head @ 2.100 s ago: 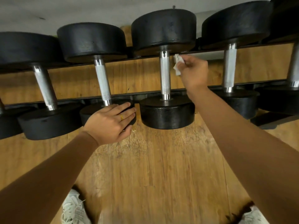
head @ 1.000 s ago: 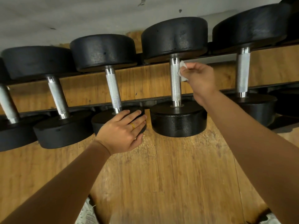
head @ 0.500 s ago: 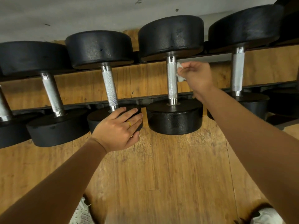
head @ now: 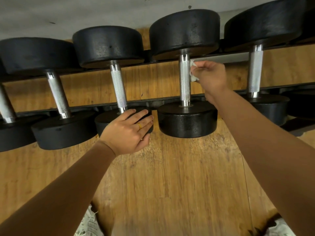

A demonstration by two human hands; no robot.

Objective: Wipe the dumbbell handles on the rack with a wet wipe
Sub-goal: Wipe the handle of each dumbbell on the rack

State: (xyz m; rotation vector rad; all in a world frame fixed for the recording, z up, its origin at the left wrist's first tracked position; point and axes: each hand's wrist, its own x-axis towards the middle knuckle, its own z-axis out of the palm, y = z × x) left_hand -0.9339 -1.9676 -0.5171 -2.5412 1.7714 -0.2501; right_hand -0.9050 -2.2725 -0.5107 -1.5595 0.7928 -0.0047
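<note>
open gaps between handles (head: pixel 185 79), weight heads (head: pixel 185 33) crowd ends

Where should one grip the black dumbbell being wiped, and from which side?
Likely the knurled silver handle of that black round-headed dumbbell, from above, wrapping round it: it spans bare between heads that look too wide to grasp.

Dumbbells (head: pixel 185 31) lie side by side across the rack (head: pixel 85 106). The wipe (head: pixel 193 77) touches one handle's (head: pixel 185 79) three o'clock side.
</note>
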